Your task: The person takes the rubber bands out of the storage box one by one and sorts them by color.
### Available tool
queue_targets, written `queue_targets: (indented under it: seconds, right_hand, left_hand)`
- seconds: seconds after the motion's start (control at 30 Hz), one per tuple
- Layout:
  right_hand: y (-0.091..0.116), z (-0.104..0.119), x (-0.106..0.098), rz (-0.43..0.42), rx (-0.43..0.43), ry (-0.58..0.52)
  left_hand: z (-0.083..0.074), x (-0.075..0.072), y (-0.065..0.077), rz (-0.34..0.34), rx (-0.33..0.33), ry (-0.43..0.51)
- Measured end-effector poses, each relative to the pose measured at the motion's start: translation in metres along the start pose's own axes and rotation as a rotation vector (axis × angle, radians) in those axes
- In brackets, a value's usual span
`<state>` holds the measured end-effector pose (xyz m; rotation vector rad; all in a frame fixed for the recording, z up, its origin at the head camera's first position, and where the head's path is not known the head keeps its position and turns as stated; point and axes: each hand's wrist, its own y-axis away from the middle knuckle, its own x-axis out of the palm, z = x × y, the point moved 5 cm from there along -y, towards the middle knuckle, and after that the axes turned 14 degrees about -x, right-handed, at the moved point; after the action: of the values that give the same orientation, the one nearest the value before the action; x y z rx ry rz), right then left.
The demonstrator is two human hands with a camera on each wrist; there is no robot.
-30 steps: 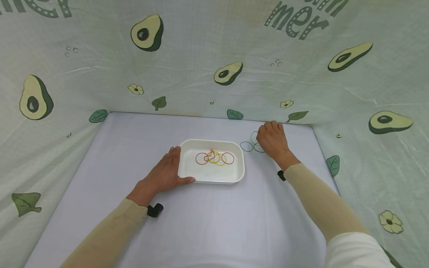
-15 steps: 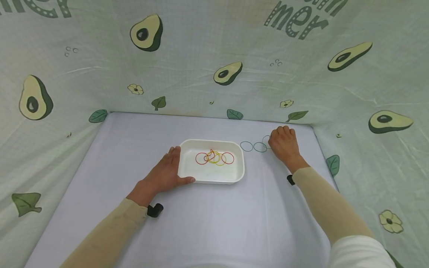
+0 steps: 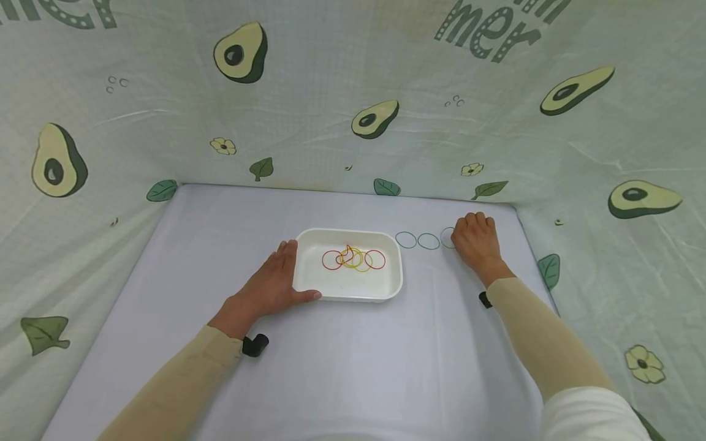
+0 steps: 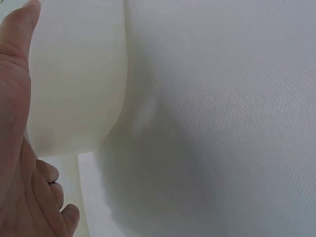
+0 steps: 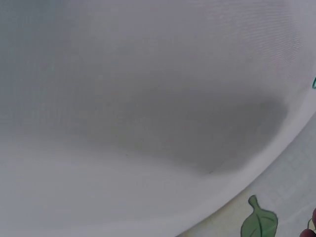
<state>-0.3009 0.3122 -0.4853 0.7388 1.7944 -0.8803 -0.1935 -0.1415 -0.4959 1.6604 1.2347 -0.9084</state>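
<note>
My left hand (image 3: 270, 278) rests against a white tray (image 3: 380, 288), its straight fingers along the left side and its thumb on the near edge. Several thin red rubber bands (image 3: 322, 260) and yellow ones overlap inside that tray. To its right, three green rubber bands form a row: one near the tray (image 3: 406, 248), a middle one (image 3: 429, 249), and a third (image 3: 442, 236) partly hidden at my right fingertips. My right hand (image 3: 475, 240) pinches this third band with curled fingers. Only a fingertip and a bit of green band show at the right wrist view's edge.
A white cloth (image 3: 353, 367) covers the table. Behind and beside it hangs a pale green curtain (image 3: 309, 122) printed with avocados and leaves, meeting the table's far edge just beyond my right hand.
My right hand has moved right and slightly nearer, drawing the third green band from above the other two into line beside them. The left hand and tray have stayed put.
</note>
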Motion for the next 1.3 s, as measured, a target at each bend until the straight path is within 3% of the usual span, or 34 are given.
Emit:
queue_targets:
  seconds: [0.13, 0.43, 0.97, 1.3]
  right_hand:
    - [0.002, -0.002, 0.004, 0.048, 0.021, -0.016]
    - [0.005, -0.004, 0.015, 0.007, 0.024, -0.035]
    - [0.003, -0.005, 0.025, 0.16, 0.065, -0.032]
    - [-0.001, 0.0, 0.02, 0.126, 0.082, -0.047]
  left_hand:
    - [0.0, 0.0, 0.0, -0.004, 0.007, 0.011]
    - [0.003, 0.001, -0.002, 0.0, 0.003, 0.018]
    - [0.004, 0.004, -0.003, 0.015, -0.02, 0.011]
    - [0.003, 0.002, -0.001, 0.016, -0.018, 0.012]
